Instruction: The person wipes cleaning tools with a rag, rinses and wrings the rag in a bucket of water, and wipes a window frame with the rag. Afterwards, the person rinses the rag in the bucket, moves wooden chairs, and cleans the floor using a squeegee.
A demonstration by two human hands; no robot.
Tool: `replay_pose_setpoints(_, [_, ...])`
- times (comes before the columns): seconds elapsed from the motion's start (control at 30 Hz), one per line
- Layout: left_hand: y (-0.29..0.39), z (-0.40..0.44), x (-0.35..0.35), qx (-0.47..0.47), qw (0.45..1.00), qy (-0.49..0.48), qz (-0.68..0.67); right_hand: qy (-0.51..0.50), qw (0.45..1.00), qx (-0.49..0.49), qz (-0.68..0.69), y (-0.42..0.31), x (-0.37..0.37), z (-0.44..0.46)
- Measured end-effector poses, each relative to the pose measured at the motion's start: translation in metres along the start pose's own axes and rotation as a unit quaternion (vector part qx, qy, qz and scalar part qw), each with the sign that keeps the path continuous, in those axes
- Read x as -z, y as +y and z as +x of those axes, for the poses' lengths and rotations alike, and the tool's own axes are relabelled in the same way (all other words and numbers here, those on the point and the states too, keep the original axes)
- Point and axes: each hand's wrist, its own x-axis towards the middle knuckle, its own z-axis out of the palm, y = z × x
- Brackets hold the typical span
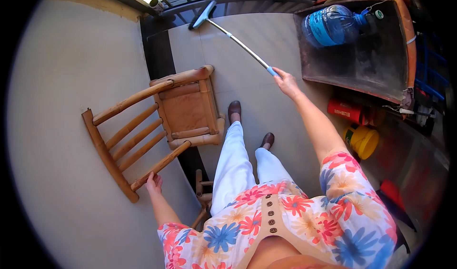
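Bamboo chair (183, 112), left of frame; the left hand (153, 183) touches its back, lower left, whether gripping I cannot tell. Upper centre-right, the right hand (286, 83) is wrapped round a long blue-headed brush (244, 46) slanting up leftward.

Blue brush (243, 46), seemingly dark-bristled, slants beyond slatted bamboo chair (184, 108).

Near the brown bamboo chair (188, 111), a long metal-handled brush (239, 42) is coloured silver and light blue, a white shirt (297, 216) flower-patterned.
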Motion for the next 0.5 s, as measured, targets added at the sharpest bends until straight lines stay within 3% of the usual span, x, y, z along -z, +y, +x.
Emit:
replay_pose_setpoints(0.3, [-0.008,-0.024,-0.019,0.017,0.990,-0.059,0.131,0.050,0.981,-0.144,0.124,0.114,0.034,-0.135])
replay_pose_setpoints(0.4, [-0.012,-0.034,-0.025,-0.011,0.978,-0.076,0.192,0.027,0.956,-0.212,0.200,0.088,0.057,-0.212])
replay_pose_setpoints(0.5, [-0.013,-0.045,-0.033,-0.013,0.958,-0.101,0.270,0.047,0.912,-0.242,0.329,0.048,0.090,-0.235])
